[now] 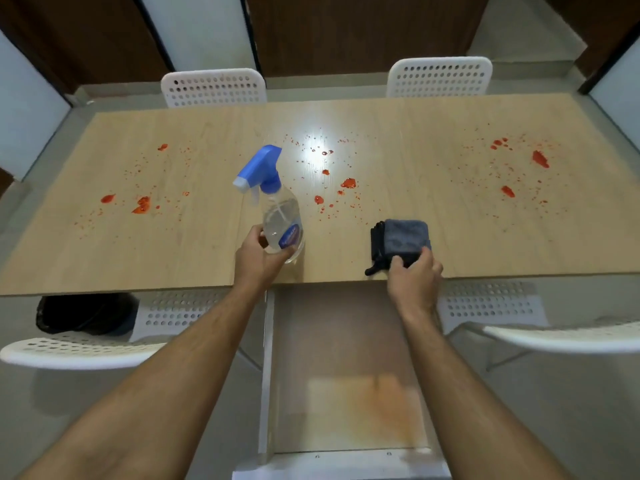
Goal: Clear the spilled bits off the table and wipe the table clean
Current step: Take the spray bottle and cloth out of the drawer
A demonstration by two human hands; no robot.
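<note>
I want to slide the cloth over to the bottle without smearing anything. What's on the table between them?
In the head view, the table between the spray bottle and the folded cloth looks bare; the red splatter lies farther back.

Pale wooden table (450,237); four white perforated chairs (213,88), grey floor (519,393), dark wood wall panels (363,32)

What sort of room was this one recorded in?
Probably a dining or meeting room: a long wooden table with white perforated chairs on both sides, and a black-lined bin beside it on the floor.
</note>
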